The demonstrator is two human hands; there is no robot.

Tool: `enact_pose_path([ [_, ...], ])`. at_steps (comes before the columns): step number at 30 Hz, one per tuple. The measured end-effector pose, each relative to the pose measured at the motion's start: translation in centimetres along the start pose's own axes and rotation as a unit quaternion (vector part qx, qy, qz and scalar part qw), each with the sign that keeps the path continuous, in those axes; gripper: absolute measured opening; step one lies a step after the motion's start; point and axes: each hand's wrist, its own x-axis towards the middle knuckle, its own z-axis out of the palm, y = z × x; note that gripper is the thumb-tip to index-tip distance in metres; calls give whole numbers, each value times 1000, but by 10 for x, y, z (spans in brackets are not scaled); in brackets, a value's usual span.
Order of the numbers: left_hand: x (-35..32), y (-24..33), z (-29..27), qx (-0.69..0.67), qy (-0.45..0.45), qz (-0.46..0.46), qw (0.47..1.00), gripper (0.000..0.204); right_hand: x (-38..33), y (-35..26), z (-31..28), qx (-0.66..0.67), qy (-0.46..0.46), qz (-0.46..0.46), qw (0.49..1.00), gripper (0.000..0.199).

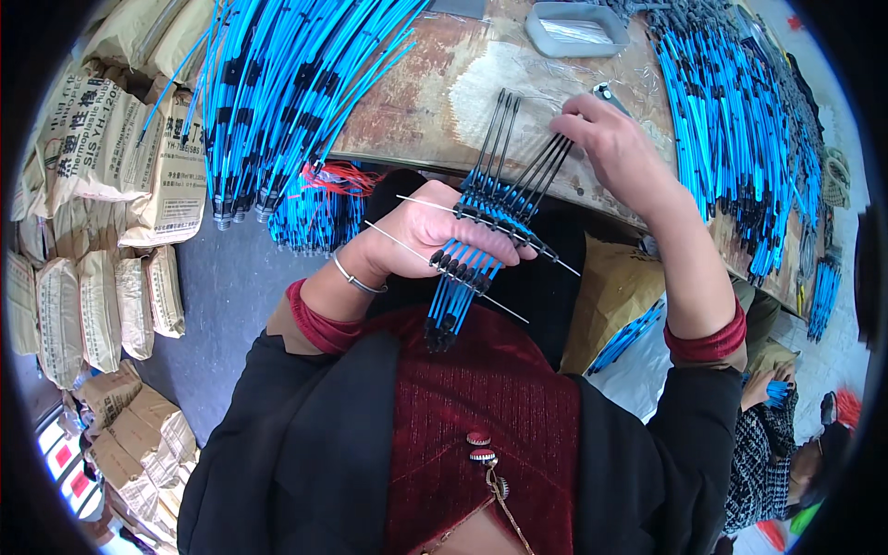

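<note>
Worn and stained, the wooden tabletop (pixel 416 102) carried heaps of blue cables (pixel 277 102) left and right and a clear plastic tray (pixel 575 26) at its far edge; stacked paper sacks (pixel 102 231) lined the floor on the left. From the head view, the left hand (pixel 421 231) was closed around a fanned row of blue-and-black cables (pixel 476 254) threaded on two thin metal rods (pixel 407 248), held above the lap. The right hand (pixel 615 148) pinched the black tips nearest the tabletop. Threading seemed midway; the next piece would likely need careful lining up with the rods.
</note>
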Motion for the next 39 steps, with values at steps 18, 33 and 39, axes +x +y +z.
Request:
enact_pose_path([
  [18, 2, -5, -1, 26, 11, 13, 1000, 16, 6, 3, 2, 3, -13, -33, 999, 24],
  [33, 4, -3, -6, 32, -3, 0, 999, 16, 13, 8, 0, 10, -9, -45, 999, 23],
  [39, 6, 0, -3, -24, 17, -34, 999, 17, 14, 8, 1, 20, -14, -43, 999, 21],
])
